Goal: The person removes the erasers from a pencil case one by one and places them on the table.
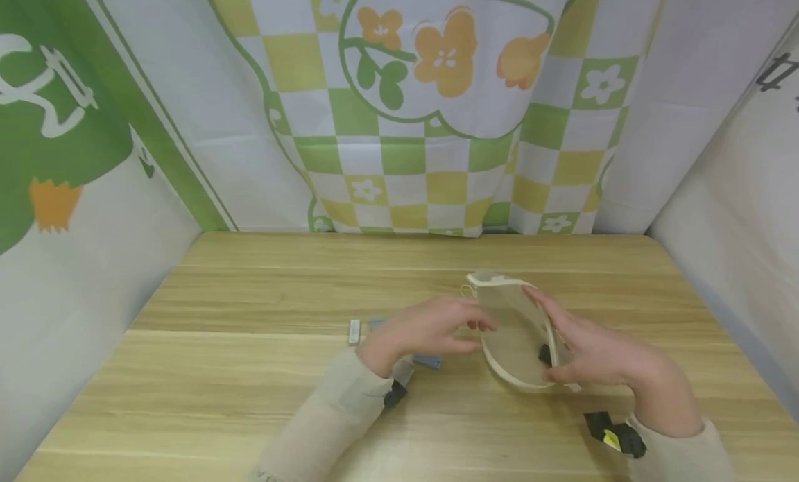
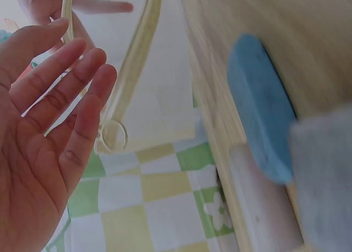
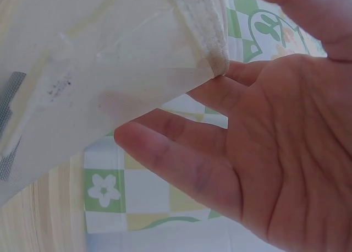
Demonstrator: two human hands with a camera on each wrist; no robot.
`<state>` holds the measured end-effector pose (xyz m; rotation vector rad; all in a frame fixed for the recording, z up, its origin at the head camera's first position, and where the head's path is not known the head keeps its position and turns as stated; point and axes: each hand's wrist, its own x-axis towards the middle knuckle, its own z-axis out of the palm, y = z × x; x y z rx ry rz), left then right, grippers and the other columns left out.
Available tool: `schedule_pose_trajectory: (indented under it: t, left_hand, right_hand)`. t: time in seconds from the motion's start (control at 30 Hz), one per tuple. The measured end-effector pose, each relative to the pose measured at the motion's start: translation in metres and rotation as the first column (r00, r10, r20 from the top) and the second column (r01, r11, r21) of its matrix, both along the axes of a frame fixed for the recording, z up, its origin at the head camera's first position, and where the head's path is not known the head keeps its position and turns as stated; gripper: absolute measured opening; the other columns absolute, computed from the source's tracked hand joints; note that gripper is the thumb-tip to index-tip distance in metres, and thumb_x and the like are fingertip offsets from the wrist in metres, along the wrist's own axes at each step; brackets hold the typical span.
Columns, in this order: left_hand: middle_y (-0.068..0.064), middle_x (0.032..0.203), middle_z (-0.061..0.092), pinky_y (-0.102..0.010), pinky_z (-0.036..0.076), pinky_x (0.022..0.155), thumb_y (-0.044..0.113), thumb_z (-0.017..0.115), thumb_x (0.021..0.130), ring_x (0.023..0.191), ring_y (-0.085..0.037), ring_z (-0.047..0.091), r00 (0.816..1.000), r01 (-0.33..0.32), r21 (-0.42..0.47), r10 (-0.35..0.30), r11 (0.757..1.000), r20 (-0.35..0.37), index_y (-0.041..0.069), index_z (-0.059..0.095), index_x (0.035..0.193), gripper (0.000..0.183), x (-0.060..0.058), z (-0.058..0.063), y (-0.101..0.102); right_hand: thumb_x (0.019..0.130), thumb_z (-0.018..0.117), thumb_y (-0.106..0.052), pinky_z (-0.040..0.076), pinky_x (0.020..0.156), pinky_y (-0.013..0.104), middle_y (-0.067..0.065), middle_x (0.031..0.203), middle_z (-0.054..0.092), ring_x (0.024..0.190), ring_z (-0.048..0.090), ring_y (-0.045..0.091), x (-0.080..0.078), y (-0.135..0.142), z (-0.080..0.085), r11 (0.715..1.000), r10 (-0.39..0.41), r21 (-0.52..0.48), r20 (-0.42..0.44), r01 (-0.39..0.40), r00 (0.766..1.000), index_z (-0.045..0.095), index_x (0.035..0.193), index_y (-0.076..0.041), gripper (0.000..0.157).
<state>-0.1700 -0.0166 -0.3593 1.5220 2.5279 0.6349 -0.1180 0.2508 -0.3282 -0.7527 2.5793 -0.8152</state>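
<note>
A translucent pouch with cream zipper trim [image 1: 512, 329] stands with its mouth spread wide, and a ring hangs from its zipper end [image 2: 114, 135]. My right hand [image 1: 602, 347] holds the right side of the mouth, thumb at the near end and fingers farther back. In the right wrist view, fingers of the right hand [image 3: 264, 136] lie behind the pouch's see-through wall [image 3: 126, 65]. My left hand [image 1: 431, 329] is at the left rim, fingers loosely bent and fingertips overlapping the opening. From the left wrist view, the palm of the left hand [image 2: 44, 147] shows nothing in it.
Below the left wrist lies a blue oblong piece [image 2: 261, 109], beside a pale bar [image 2: 264, 202]. A small white block [image 1: 354, 332] sits left of that wrist on the wooden table [image 1: 218, 378]. A small dark patch [image 1: 545, 355] shows at the pouch's right side. Printed curtains [image 1: 437, 191] hang behind.
</note>
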Motion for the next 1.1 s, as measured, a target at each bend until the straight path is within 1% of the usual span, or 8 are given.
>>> schedule_pose_trajectory:
  t: [0.17,0.33,0.47,0.6,0.77,0.87,0.93,1.1]
  left_hand:
    - [-0.001,0.121,0.067,-0.015,0.048,0.094,0.021,0.067,0.094,0.108,-0.01,0.063,0.999,0.024,0.007,-0.024,1.0,-0.023,0.01,0.066,0.124,0.032,-0.001,-0.001,0.013]
    - [-0.001,0.13,0.064,-0.022,0.043,0.108,0.025,0.066,0.095,0.124,-0.014,0.057,0.997,0.0,-0.007,0.0,1.0,-0.075,0.01,0.065,0.127,0.036,-0.001,0.0,0.027]
    - [0.001,0.132,0.063,-0.023,0.039,0.112,0.026,0.066,0.094,0.127,-0.014,0.055,0.995,-0.01,-0.047,0.006,0.999,-0.104,0.012,0.065,0.128,0.037,-0.001,0.0,0.038]
    - [-0.001,0.132,0.063,-0.022,0.041,0.11,0.024,0.067,0.094,0.125,-0.014,0.056,0.997,-0.007,-0.074,0.001,0.997,-0.083,0.011,0.064,0.129,0.037,-0.001,-0.002,0.047]
    - [-0.002,0.129,0.065,-0.018,0.043,0.105,0.021,0.068,0.093,0.12,-0.013,0.06,0.997,0.028,-0.056,-0.032,0.998,-0.07,0.009,0.065,0.127,0.037,-0.004,-0.005,0.057]
    - [-0.001,0.127,0.067,-0.015,0.043,0.102,0.021,0.068,0.092,0.117,-0.011,0.061,0.996,0.047,-0.054,-0.051,0.997,-0.067,0.009,0.066,0.126,0.036,-0.006,-0.007,0.065]
    - [-0.001,0.123,0.069,-0.014,0.044,0.1,0.019,0.069,0.091,0.113,-0.011,0.062,0.997,0.063,-0.044,-0.065,0.997,-0.048,0.009,0.067,0.124,0.034,-0.006,-0.009,0.07]
    - [0.0,0.121,0.071,-0.012,0.044,0.097,0.013,0.071,0.088,0.112,-0.01,0.064,0.996,0.086,-0.037,-0.086,0.996,0.021,0.009,0.069,0.122,0.034,-0.003,-0.012,0.076]
  right_hand:
    - [0.076,0.083,-0.024,0.044,0.099,0.064,0.036,0.156,0.024,0.13,0.046,0.052,0.001,0.001,0.0,1.0,-0.005,0.006,0.005,0.005,1.0,-0.003,0.16,-0.017,0.12]
    - [0.077,0.083,-0.025,0.047,0.096,0.061,0.036,0.155,0.026,0.125,0.051,0.049,0.002,0.001,0.002,1.0,0.012,-0.002,0.002,-0.012,1.0,-0.003,0.16,-0.016,0.119]
    - [0.077,0.083,-0.025,0.047,0.096,0.061,0.037,0.155,0.025,0.125,0.051,0.049,0.002,0.001,0.003,1.0,0.017,-0.001,-0.009,-0.017,1.0,-0.003,0.16,-0.016,0.119]
    - [0.078,0.082,-0.025,0.047,0.097,0.062,0.037,0.156,0.024,0.127,0.049,0.051,0.003,0.001,0.003,1.0,0.016,-0.005,0.003,-0.016,1.0,-0.004,0.16,-0.016,0.119]
    - [0.078,0.083,-0.026,0.049,0.093,0.06,0.035,0.152,0.033,0.124,0.054,0.047,0.002,0.002,0.004,1.0,0.012,0.002,0.01,-0.012,1.0,-0.002,0.16,-0.017,0.118]
    - [0.078,0.083,-0.026,0.051,0.091,0.057,0.035,0.151,0.034,0.123,0.055,0.045,0.002,0.001,0.004,1.0,0.017,0.009,-0.011,-0.017,1.0,-0.003,0.16,-0.017,0.118]
    - [0.078,0.083,-0.025,0.052,0.088,0.053,0.035,0.149,0.038,0.119,0.058,0.042,0.002,0.001,0.004,1.0,0.022,0.013,-0.024,-0.022,0.999,-0.002,0.16,-0.017,0.118]
    - [0.077,0.083,-0.024,0.052,0.088,0.05,0.034,0.145,0.043,0.114,0.06,0.034,0.001,-0.001,0.004,0.999,0.034,0.005,-0.023,-0.033,0.999,-0.002,0.16,-0.016,0.119]
